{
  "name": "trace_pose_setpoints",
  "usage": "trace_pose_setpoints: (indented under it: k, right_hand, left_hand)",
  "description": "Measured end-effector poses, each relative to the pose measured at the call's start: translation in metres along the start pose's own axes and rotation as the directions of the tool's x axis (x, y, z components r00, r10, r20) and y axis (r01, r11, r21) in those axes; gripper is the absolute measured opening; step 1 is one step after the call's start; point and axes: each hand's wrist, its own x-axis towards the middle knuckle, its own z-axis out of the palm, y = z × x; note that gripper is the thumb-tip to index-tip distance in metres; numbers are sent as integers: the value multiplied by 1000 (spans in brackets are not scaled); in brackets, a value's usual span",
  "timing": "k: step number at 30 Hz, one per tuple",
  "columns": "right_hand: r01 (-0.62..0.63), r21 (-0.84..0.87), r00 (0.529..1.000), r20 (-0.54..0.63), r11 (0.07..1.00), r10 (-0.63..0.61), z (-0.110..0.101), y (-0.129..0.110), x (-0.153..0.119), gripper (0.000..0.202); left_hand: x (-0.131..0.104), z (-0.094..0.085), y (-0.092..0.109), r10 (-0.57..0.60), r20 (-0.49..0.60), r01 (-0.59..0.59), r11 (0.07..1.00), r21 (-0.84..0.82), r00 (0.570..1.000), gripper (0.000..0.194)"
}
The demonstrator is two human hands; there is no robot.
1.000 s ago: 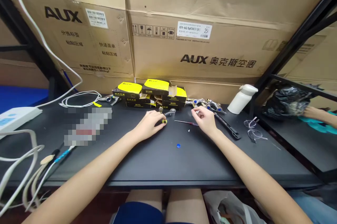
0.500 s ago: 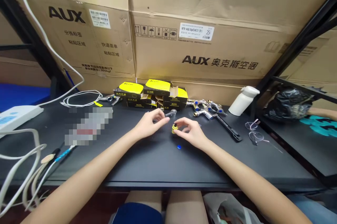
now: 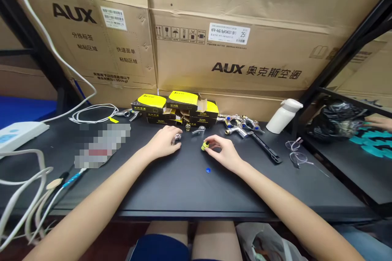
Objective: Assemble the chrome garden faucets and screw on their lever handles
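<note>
Our right hand (image 3: 224, 151) pinches the small yellow part (image 3: 203, 146) mid-desk, beyond the blue disc (image 3: 208, 170); to its left, our half-curled left hand (image 3: 164, 141) grasps a chrome piece (image 3: 176, 139). We're handling two parts, it seems; next calls for steady grips.

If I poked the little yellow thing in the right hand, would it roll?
The yellow thing might roll on its side, because it looks round. It's probably light too, being small enough for the right hand to pinch.
</note>
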Motion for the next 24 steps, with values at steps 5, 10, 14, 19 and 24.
trace_pose_setpoints:
  k: [5, 10, 14, 19, 24]
  right_hand:
    - [31, -43, 999, 21, 999, -30, 0, 1, 0, 18]
    - [49, -79, 998, 54, 996, -45, -1, 2, 1, 21]
    - [57, -115, 997, 66, 992, -49, 0, 1, 2, 23]
    - [68, -141, 997, 44, 988, -62, 1, -3, 1, 27]
    - [75, -210, 995, -51, 975, -88, -10, 0, 23, 22]
  left_hand:
    - [-1, 2, 0, -34, 40, 35, 999, -27, 999, 54]
    - [-1, 6, -5, 22, 5, -21, 996, -90, 1000, 61]
    - [0, 10, -11, 5, -28, -7, 997, -79, 1000, 51]
    - [1, 9, -16, -50, -72, 45, 996, -73, 996, 49]
    - [1, 8, -16, -59, -87, 49, 992, -112, 994, 43]
